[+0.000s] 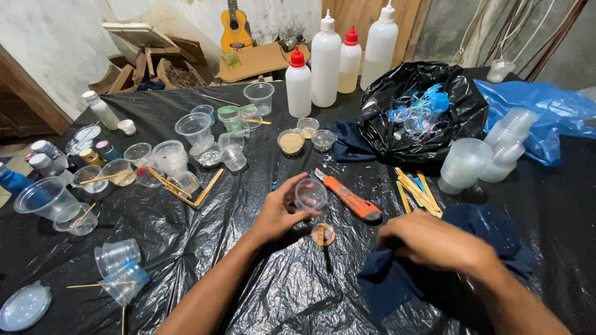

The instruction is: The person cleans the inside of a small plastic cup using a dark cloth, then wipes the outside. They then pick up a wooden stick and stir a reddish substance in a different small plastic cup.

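My left hand (277, 213) holds a small clear plastic cup (310, 194) just above the black plastic sheet (236, 260) that covers the table. My right hand (434, 242) grips a dark blue cloth (397, 282) lying on the sheet at the lower right. Between the two hands a small round piece with a wooden stick across it (323, 234) rests on the sheet. An orange utility knife (349, 200) lies just behind the cup.
Several squeeze bottles (326, 62) stand at the back. A black bag (422, 111) holds clear and blue scraps. Stacked clear cups (462, 164) and wooden sticks (417, 192) lie right; many cups, jars and sticks (167, 161) crowd the left.
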